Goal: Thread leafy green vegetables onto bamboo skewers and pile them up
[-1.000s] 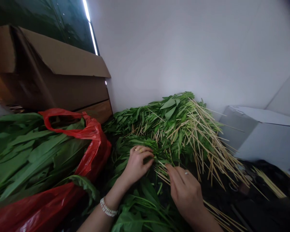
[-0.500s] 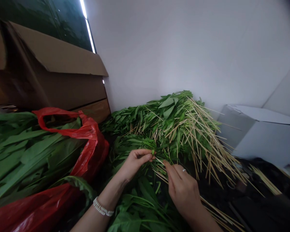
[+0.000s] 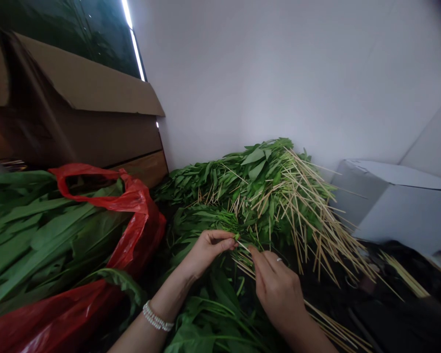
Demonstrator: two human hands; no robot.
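My left hand [image 3: 213,249] is closed in a pinch on a small green stem [image 3: 237,236] at the thumb and fingertips. Its leaves, if any, cannot be told from those behind. My right hand [image 3: 277,282], with a ring on one finger, pinches a thin wooden skewer [image 3: 244,244], whose far end meets the stem at my left fingertips. Whether the tip is inside the stem is too small to make out. Just beyond my hands lies a heap of leafy greens [image 3: 255,162] with many skewers [image 3: 316,211] sticking out to the right. Loose leaves [image 3: 206,321] lie below my wrists.
On the left, a red plastic bag [image 3: 139,211] holds long green leaves [image 3: 59,240]. Behind it stands an open cardboard box [image 3: 106,132]. A white box [image 3: 407,206] sits at the right against the wall [image 3: 279,73]. More skewers [image 3: 334,326] lie near my right forearm.
My left hand has shifted slightly right and down, bringing the stem closer to my right fingers. Less of the skewer shows between the hands. My right hand has barely moved.
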